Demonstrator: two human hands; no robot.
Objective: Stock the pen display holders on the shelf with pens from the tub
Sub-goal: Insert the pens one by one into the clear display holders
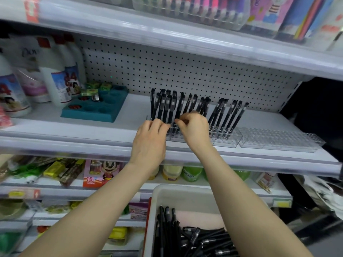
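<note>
Pens [225, 115] stand upright or leaning in a clear holder [229, 139] on the middle shelf [74, 130], in front of a white pegboard [185, 71]. More pens lie loose in a white tub [167, 193] below the shelf, at the lower edge of the head view.

Surroundings: a teal tray [113, 110] with round wells sits to the left of the holder, with white bottles [55, 80] beyond it. A second clear holder [278, 141] lies just beside the first on the right, with no pens in it. Both hands cover the front of the filled holder and hide the lower ends of the middle pens.

Left hand [150, 140]: fingers curled against the left group of pens; whether they grip one cannot be told. Right hand [194, 127]: fingers curled, tips pinching the lower barrel of one pen near the middle.

Appearance: black barrels, black caps with clips, grey grip sections. The left group is packed close; the right group is spaced and leans right.
</note>
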